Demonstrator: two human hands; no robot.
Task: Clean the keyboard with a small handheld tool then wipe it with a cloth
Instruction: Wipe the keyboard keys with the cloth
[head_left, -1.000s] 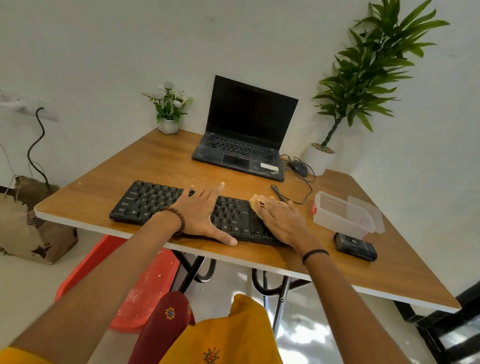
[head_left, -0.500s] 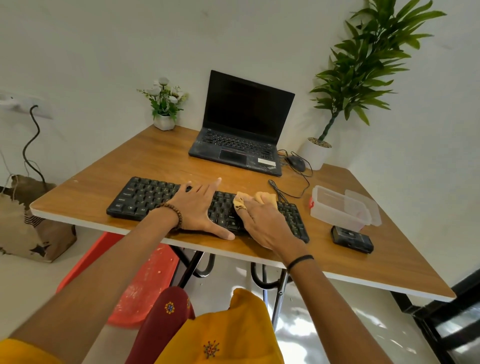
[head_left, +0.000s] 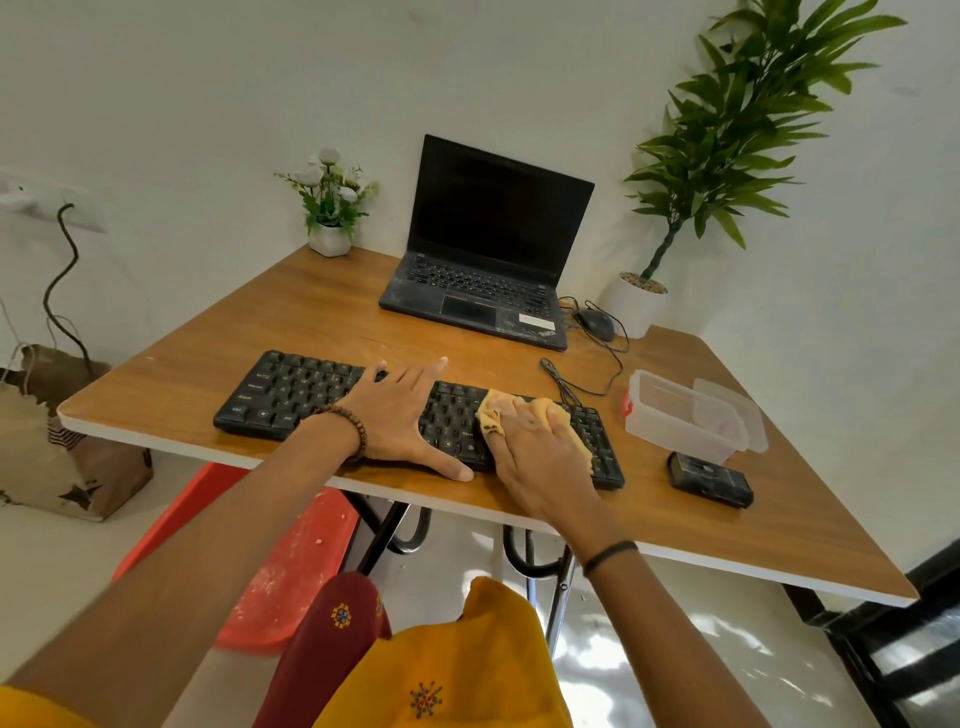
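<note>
A black keyboard lies along the near edge of the wooden table. My left hand rests flat on its middle, fingers spread, thumb at the front edge. My right hand presses a crumpled yellow cloth onto the keyboard's right half; the cloth sticks out beyond my fingers and at the right of my palm. A small black handheld device lies on the table right of the keyboard.
A clear plastic box with its lid stands right of the keyboard. An open black laptop, a wired mouse, a small flower pot and a tall potted plant stand at the back. A red stool sits under the table.
My right hand slid the cloth leftward from the keyboard's right end toward the middle. My left hand has stayed flat on the keys.
</note>
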